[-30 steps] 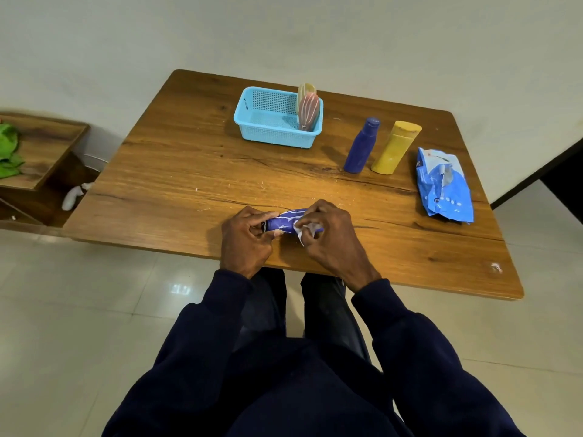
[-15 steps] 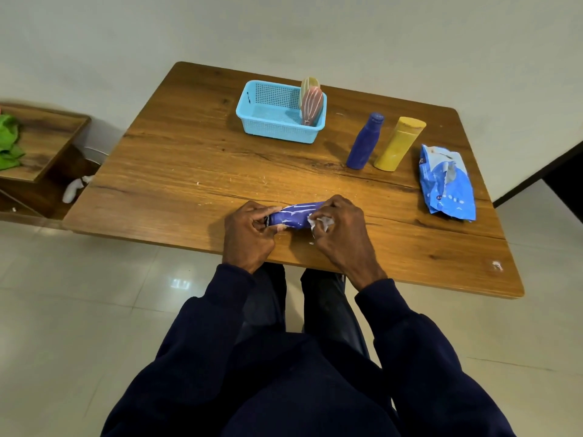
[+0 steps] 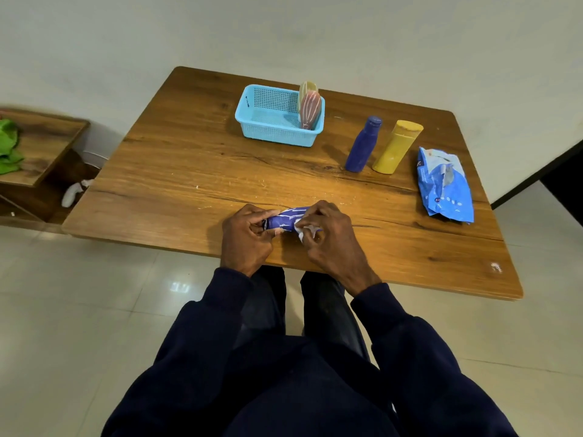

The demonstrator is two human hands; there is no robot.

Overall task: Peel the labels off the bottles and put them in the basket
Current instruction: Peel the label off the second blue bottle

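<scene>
The blue bottle lies on its side low in the centre of the frame, at the near edge of the worktop, held between your two hands. Your left hand has its grip clamped round the bottle's left end, fingers curled over it. Your right hand covers the right end, its grip closed in a pinch on a white scrap of label that stands away from the body. The white streaks along the blue suggest the label comes off in shreds rather than one sheet, so expect thin, weak paper that tears if jerked. Take it as near the stuck line as you can and pull low along the surface. The bottle looks like light, smooth plastic, likely to roll or twist, so hold its end with the whole hand rather than the fingertips. The basket sits in the upper centre of the frame, well apart from your hands, with a pink bottle and a cream bottle standing in its right end. To its right a dark blue bottle and a yellow bottle stand just beside each other, and a blue packet lies near the right edge. Whether those two carry labels cannot be told from here.
</scene>
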